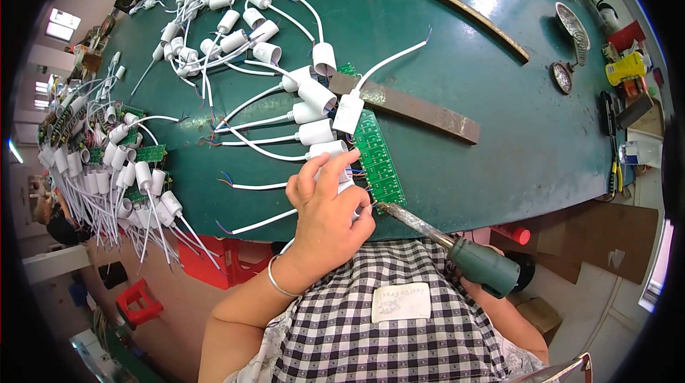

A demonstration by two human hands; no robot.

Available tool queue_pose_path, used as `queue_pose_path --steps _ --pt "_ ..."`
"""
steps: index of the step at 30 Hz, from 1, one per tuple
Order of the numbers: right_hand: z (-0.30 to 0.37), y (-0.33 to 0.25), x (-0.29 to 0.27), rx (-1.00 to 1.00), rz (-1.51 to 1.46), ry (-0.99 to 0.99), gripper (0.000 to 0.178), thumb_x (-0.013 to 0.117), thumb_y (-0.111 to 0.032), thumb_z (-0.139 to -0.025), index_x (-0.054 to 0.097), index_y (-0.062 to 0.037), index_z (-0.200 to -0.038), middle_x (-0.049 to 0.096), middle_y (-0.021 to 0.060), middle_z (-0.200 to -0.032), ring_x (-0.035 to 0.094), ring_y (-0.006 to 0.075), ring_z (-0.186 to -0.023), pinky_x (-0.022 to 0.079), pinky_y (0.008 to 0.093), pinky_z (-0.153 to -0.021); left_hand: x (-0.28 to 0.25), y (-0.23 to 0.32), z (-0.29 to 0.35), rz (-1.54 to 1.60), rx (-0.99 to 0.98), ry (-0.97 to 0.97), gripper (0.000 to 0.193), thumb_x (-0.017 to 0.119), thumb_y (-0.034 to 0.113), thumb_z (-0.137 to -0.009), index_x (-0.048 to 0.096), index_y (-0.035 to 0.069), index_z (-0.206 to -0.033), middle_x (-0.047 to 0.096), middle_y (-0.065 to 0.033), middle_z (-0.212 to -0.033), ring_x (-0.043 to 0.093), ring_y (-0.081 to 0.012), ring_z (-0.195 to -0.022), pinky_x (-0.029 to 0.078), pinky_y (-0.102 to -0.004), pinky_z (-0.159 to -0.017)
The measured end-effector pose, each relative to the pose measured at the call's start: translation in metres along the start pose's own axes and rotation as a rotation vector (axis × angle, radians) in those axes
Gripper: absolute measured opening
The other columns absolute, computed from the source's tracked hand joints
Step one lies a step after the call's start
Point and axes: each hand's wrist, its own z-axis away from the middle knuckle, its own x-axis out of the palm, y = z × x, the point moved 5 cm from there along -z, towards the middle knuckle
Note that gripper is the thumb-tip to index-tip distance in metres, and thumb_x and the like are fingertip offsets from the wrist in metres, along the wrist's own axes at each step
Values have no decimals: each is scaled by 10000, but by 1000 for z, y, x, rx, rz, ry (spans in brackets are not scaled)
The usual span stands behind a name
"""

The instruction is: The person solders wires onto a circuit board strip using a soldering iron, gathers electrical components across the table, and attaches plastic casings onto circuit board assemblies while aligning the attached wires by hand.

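A long green circuit board [382, 169] lies near the front edge of the table, with white cylindrical lamp holders [314, 132] lined up along its left side, thin coloured wires running to it. My left hand [328, 204] is over the lower holders. Its thumb and index finger pinch a thin wire at the board's near corner, while the other fingers curl over a holder. My right hand [472, 289] grips the dark green handle of a soldering iron [485, 265], partly hidden behind it. The iron's tip meets the board's corner, close to my left fingertips.
A metal bar [428, 113] lies across the board's far end. Another bar [478, 22] rests farther back. Piled lamp holders with white cables [118, 162] fill the left side. At right are a coiled iron stand [573, 29], round tin [561, 77] and yellow bottle [626, 67].
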Motion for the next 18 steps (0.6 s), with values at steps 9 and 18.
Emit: queue_pose_path --steps 9,18 --pt "-6 -12 -2 -202 178 29 206 656 -131 -731 644 -52 -921 647 106 -910 621 269 -818 496 349 -737 1 1 -1 1 -11 -8 86 640 84 -622 571 109 -667 439 -86 -1289 304 -364 -1211 187 -462 -994" --pt "4 5 -4 14 -95 -52 222 677 -148 -704 640 -59 -904 638 119 -913 621 298 -831 505 361 -734 1 1 -2 21 10 17 102 640 67 -615 556 93 -667 444 -76 -1282 319 -349 -1192 208 -485 -941"
